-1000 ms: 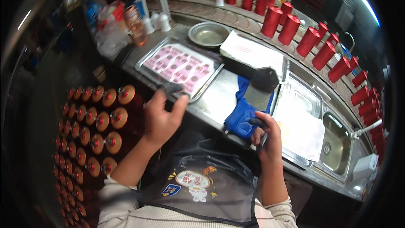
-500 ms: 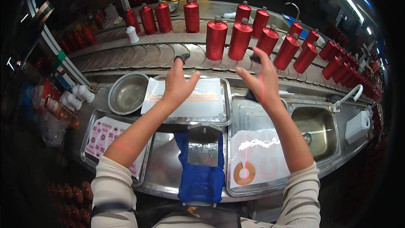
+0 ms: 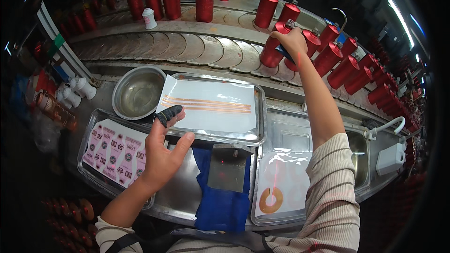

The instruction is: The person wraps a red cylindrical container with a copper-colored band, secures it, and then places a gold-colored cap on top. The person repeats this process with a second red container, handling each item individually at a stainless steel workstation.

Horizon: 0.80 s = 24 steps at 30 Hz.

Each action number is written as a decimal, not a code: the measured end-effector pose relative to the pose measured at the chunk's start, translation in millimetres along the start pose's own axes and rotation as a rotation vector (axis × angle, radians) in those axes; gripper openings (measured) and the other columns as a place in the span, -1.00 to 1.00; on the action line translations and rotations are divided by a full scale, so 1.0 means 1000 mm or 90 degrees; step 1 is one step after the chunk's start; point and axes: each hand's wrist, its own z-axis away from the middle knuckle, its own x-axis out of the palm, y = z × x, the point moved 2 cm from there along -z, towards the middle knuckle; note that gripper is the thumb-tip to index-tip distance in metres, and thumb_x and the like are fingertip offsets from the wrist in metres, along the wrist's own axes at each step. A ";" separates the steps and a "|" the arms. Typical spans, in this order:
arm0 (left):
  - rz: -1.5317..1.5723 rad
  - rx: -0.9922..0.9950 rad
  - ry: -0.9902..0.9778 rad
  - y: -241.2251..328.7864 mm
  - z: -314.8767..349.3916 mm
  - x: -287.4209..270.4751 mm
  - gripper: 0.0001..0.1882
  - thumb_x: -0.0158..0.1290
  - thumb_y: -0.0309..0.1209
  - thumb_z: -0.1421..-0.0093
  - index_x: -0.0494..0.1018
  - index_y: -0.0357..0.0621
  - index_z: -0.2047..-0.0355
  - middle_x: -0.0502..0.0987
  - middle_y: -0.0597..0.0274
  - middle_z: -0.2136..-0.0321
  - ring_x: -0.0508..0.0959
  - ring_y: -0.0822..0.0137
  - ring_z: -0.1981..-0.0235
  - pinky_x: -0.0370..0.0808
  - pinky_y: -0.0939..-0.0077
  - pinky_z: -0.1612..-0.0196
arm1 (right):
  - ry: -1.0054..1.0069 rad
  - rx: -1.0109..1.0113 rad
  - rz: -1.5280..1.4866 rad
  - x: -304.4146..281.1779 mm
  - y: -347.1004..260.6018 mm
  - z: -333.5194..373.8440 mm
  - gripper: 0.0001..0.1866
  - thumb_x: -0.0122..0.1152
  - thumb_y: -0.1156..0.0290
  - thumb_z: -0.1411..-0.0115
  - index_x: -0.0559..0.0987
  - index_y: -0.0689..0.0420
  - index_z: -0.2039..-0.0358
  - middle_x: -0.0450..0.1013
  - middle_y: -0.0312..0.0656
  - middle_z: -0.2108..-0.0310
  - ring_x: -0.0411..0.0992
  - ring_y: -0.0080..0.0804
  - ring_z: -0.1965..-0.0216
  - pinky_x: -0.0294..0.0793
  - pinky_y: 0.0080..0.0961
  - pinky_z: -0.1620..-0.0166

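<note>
Stretched out to the conveyor, my right hand is closed round the upper part of a red metallic bottle. The bottle leans slightly, and my hand hides part of its shoulder. A dark covering shows on one of the fingers. My left hand is empty, thumb and fingers apart, with a black cover on a finger. It hovers between a tray of pink printed labels and a white sheet bearing thin gold strips. Nearer me stands a metal stand over a blue cloth.
More red bottles line the curved plate conveyor. A metal bowl sits at the left, beside white small bottles. To the right are a tray with a gold ring label, a sink tap and a white jug.
My right hand has reached farther out and taken hold of a red bottle. My left hand has drawn back from the conveyor toward me. The view has shifted, and the front bottles sit farther right.
</note>
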 end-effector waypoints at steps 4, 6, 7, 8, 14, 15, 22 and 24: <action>0.057 0.022 -0.036 0.016 0.000 -0.003 -0.46 0.19 -0.49 -0.18 0.32 -0.31 -0.16 0.49 0.02 -0.08 0.46 0.23 -0.17 0.29 0.31 -0.28 | 0.048 -0.139 -0.058 -0.046 0.015 0.046 0.02 0.42 -0.21 0.18 0.42 0.37 -0.11 0.53 0.15 0.03 0.53 -0.02 -0.03 0.46 -0.34 -0.09; 0.080 0.022 -0.123 0.030 -0.003 0.001 -0.41 0.13 -0.57 -0.20 0.25 -0.29 -0.24 0.43 0.01 -0.17 0.39 0.19 -0.26 0.24 0.24 -0.33 | 0.058 -0.203 -0.063 -0.093 0.026 0.083 0.00 0.46 -0.18 0.18 0.45 0.35 -0.11 0.55 0.11 0.07 0.54 -0.10 0.00 0.45 -0.37 -0.09; 0.110 0.039 -0.121 0.036 0.001 0.003 -0.42 0.12 -0.57 -0.21 0.25 -0.28 -0.24 0.42 -0.01 -0.18 0.39 0.17 -0.26 0.23 0.23 -0.34 | 0.031 -0.267 -0.134 -0.115 0.017 0.117 -0.04 0.48 -0.15 0.17 0.46 0.34 -0.10 0.55 0.09 0.08 0.54 -0.15 0.02 0.48 -0.36 -0.06; 0.142 0.056 -0.121 0.043 0.004 0.008 -0.43 0.10 -0.57 -0.22 0.25 -0.28 -0.24 0.41 -0.04 -0.20 0.39 0.16 -0.27 0.22 0.22 -0.35 | 0.008 -0.328 -0.206 -0.139 0.003 0.153 -0.07 0.49 -0.13 0.15 0.48 0.33 -0.08 0.55 0.06 0.10 0.55 -0.20 0.05 0.51 -0.35 -0.03; 0.480 -0.011 -0.370 0.061 0.009 0.019 0.13 0.39 -0.07 0.03 0.00 -0.27 -0.39 0.26 -0.19 -0.29 0.25 -0.06 -0.35 0.32 0.15 -0.29 | -0.214 -0.566 -0.436 -0.162 -0.049 0.296 -0.18 0.52 -0.11 0.15 0.54 0.31 0.05 0.56 -0.02 0.24 0.58 -0.34 0.29 0.59 -0.47 0.25; 0.575 -0.090 -0.447 0.051 0.021 0.021 0.16 0.41 -0.06 0.08 0.01 -0.31 -0.38 0.27 -0.25 -0.27 0.31 -0.10 -0.30 0.35 0.11 -0.27 | -0.330 -0.466 -0.398 -0.162 -0.055 0.314 -0.15 0.54 -0.05 0.16 0.50 0.31 -0.02 0.54 -0.09 0.21 0.54 -0.38 0.22 0.53 -0.51 0.15; 0.351 -0.155 -0.378 0.042 0.096 -0.015 0.09 0.43 -0.16 0.27 0.17 -0.38 -0.24 0.51 -0.08 0.04 0.61 0.14 0.11 0.57 0.28 0.01 | -0.370 -0.356 -0.435 -0.104 -0.020 0.369 -0.28 0.54 0.11 0.01 0.50 0.20 -0.10 0.53 -0.26 0.20 0.46 -0.62 0.30 0.45 -0.60 0.26; 0.191 -0.055 -0.204 0.035 0.109 -0.031 0.02 0.49 -0.37 0.27 0.19 -0.34 -0.20 0.48 0.02 0.02 0.58 0.23 0.10 0.56 0.31 0.02 | -0.332 -0.143 -0.207 -0.100 0.038 0.370 -0.37 0.53 0.19 0.01 0.53 0.16 -0.04 0.54 -0.26 0.22 0.42 -0.68 0.36 0.41 -0.62 0.31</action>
